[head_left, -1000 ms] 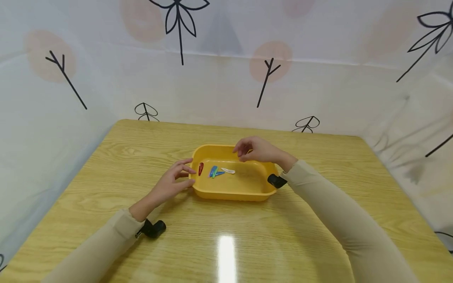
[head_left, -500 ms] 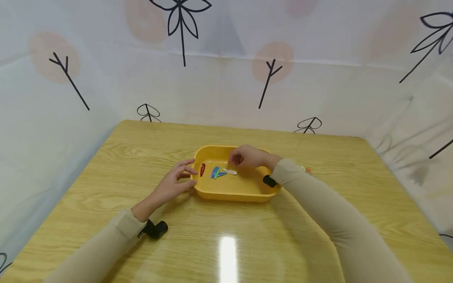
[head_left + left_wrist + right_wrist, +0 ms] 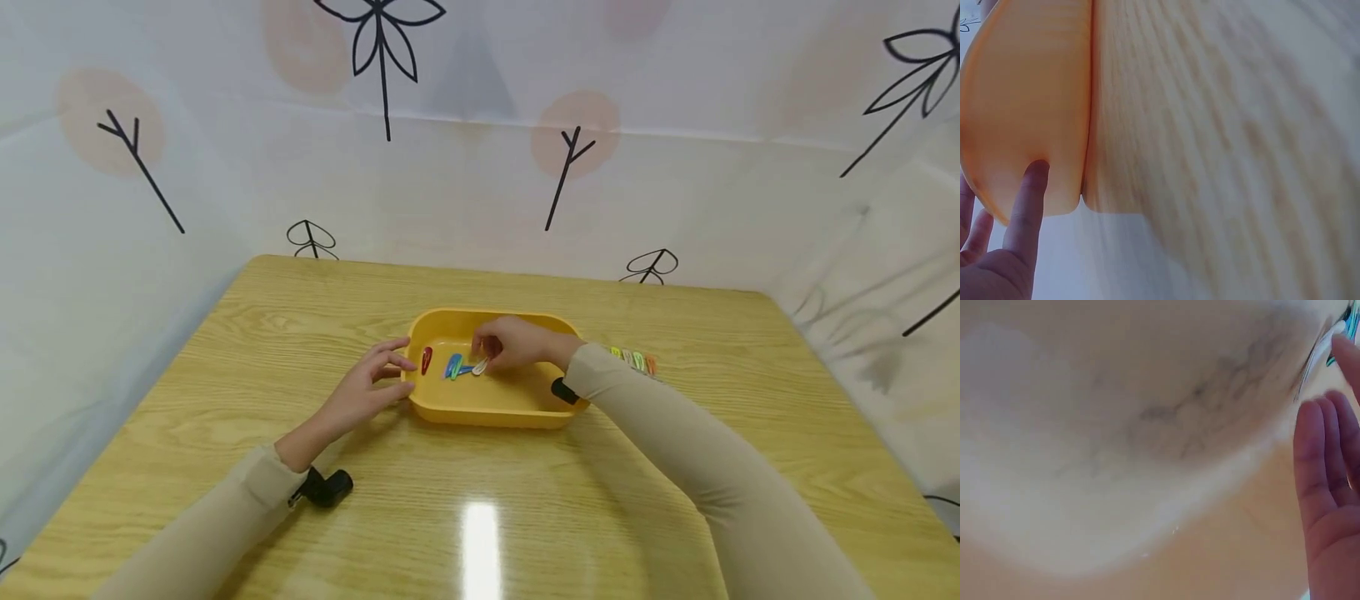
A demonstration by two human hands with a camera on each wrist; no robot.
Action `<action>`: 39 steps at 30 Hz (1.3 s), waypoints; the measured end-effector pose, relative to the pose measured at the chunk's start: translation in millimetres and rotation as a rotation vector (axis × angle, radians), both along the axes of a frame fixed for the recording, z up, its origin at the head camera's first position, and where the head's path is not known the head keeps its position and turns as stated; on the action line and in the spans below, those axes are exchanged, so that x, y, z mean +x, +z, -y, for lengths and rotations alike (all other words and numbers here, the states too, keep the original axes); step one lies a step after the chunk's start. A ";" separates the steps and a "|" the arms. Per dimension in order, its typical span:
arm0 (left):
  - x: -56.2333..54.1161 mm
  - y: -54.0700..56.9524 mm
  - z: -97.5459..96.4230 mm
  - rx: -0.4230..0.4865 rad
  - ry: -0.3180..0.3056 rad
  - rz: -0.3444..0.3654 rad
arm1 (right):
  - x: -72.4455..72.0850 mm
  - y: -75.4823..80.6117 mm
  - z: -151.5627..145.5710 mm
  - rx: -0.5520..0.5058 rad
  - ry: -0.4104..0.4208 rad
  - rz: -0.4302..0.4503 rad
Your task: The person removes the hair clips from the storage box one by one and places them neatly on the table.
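Observation:
A yellow plastic tray (image 3: 491, 417) stands on the wooden table. My left hand (image 3: 367, 387) touches its left end with fingers spread; in the left wrist view one fingertip presses the outer wall. My right hand (image 3: 513, 342) reaches down inside the tray and pinches the end of a white snap hair clip (image 3: 478, 367). In the right wrist view the thumb lies against this white clip (image 3: 1321, 345), partly cut off by the frame edge. Left of it lie blue and green hair clips (image 3: 453, 367), bunched together. A red hair clip (image 3: 427, 360) lies by the tray's left wall.
Several hair clips, among them a yellow one (image 3: 616, 352), a green one (image 3: 638, 361) and an orange one (image 3: 651, 365), lie in a row on the table right of the tray, partly behind the right sleeve. A patterned white cloth (image 3: 450, 192) hangs behind the table.
My right hand has moved down and left into the tray, onto the white clip, which has turned. The row of clips at right has come out from behind the sleeve. My left hand stays put.

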State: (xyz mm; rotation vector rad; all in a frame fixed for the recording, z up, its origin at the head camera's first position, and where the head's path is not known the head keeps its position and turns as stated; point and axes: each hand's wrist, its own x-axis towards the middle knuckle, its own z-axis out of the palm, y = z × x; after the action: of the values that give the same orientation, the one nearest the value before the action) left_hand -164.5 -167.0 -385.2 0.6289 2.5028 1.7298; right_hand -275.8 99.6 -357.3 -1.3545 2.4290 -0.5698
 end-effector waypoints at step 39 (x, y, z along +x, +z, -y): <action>-0.5 0.5 -1.3 -0.007 0.003 0.016 | 5.5 -4.8 6.6 0.081 0.128 -0.131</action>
State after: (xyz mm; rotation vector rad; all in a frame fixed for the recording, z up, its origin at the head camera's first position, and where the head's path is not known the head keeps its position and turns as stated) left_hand -165.0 -165.6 -384.7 0.6079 2.4990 1.7199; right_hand -270.3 93.0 -362.1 -1.5435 2.4146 -0.3571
